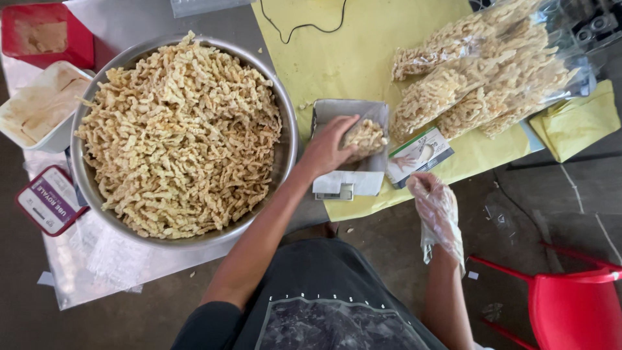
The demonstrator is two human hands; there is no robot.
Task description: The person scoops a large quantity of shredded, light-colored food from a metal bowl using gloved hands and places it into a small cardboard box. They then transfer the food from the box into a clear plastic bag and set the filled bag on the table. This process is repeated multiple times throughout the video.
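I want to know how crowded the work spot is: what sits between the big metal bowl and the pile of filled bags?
In the head view, a small grey scale holding snacks, with the left hand over it, on the yellow sheet.

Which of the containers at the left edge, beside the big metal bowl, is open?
The white rectangular tub stands open, its pale contents showing. The red tub above it and the small one below are covered by lids.
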